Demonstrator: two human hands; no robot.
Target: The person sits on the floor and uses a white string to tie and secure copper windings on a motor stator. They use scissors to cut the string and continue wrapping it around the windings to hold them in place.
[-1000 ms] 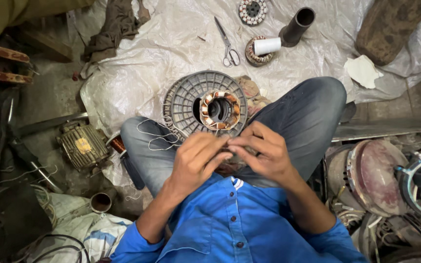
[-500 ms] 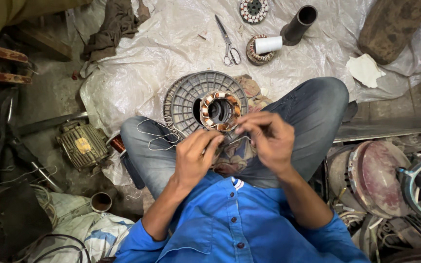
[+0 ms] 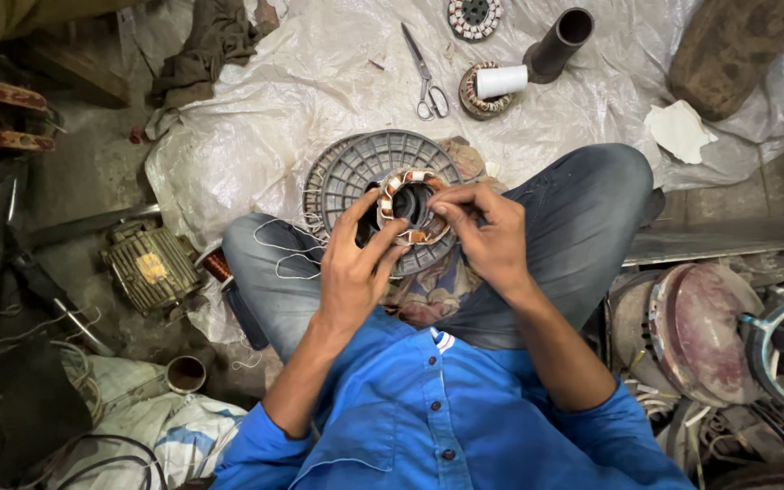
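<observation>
A round grey motor housing (image 3: 356, 172) with a ribbed face is propped on the lap of a seated person in a blue shirt (image 3: 428, 408) and jeans; at its centre a stator winding (image 3: 413, 205) of copper coils bound in pale tape is seen. The left hand (image 3: 353, 268) is raised against the near left edge of the winding, its fingers loosely curled and its thumb laid on the winding's lower rim; nothing is clearly clamped in it. The right hand (image 3: 490, 238) is held at the winding's right edge, thumb and forefinger pressed together as if on a fine strand, though what is pinched cannot be told. Thin white thread (image 3: 288, 245) is draped in loops over the left knee. Farther off on the crumpled plastic sheet (image 3: 319, 82), scissors (image 3: 426, 73) are laid, shut; to their right a white spool (image 3: 501, 82) rests on a second small winding (image 3: 475, 95); just beyond, a dark pipe section (image 3: 559, 41) is lying tilted. A small ribbed motor (image 3: 150, 268) is set on the floor at the left.
</observation>
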